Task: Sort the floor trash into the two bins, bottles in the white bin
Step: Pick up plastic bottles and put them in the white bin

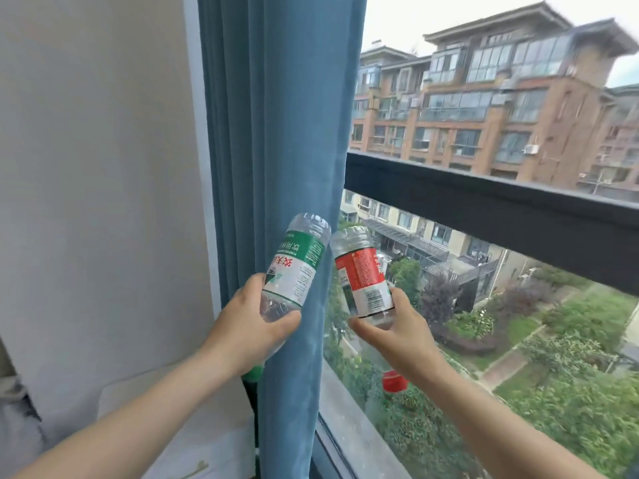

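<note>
The left hand [249,326] gripped a clear ribbed plastic bottle with a green-and-white label [297,264], fingers curled round its neck end, base tilted upward before the pleated blue curtain [276,115]. Just beside it, the right hand [394,337] pinched a red-labelled clear bottle [363,274], likewise inverted, against the window glass [518,323].

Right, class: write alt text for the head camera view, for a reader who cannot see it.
A person holds two clear bottles base-up: a green-labelled bottle in the left hand, a red-labelled bottle in the right hand, before a blue curtain and a window.
</note>
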{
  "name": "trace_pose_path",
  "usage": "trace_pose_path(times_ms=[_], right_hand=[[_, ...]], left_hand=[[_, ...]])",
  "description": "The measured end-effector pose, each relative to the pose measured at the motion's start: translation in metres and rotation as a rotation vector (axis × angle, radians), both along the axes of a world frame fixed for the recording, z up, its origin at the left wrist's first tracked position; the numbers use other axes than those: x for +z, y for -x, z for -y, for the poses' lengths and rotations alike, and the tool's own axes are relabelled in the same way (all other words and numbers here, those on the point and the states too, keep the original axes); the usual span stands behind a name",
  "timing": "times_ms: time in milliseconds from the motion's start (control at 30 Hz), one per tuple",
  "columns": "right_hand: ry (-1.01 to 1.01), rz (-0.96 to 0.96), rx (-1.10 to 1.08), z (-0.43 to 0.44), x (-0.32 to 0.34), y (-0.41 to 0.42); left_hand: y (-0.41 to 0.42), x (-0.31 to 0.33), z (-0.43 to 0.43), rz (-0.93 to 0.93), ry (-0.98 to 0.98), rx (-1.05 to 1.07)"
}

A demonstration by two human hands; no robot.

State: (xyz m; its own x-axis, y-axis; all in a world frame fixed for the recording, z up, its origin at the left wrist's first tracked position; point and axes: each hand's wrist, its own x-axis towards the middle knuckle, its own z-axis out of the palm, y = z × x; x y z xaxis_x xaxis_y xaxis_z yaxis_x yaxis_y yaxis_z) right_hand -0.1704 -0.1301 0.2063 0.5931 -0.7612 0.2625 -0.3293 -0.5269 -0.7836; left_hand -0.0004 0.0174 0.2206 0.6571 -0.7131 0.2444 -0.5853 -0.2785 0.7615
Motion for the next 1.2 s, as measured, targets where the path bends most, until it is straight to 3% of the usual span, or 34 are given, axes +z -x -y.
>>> trace_pose_path(times_ms=[167, 333, 567, 833, 1200], right_hand=[[0.114, 0.103, -0.001, -0.015, 0.109, 0.020], [0.172, 0.219, -0.050, -0.027, 0.155, 0.049], [0.229, 0.326, -0.160, -0.051, 0.188, 0.067], [0.294, 0.391, -0.444, -0.100, 0.203, 0.098], [0.364, 0.359, -0.856, -0.234, 0.213, 0.182]], left_hand=[[0.019, 0.099, -0.020, 0.009, 0.164, -0.033], [0.036, 0.141, -0.038, 0.014, 0.317, -0.080], [0.037, 0.170, -0.022, 0.050, 0.392, -0.314], [0.044, 0.184, 0.003, 0.078, 0.424, -0.637], [0.153, 0.187, -0.021, -0.095, 0.473, -1.124]])
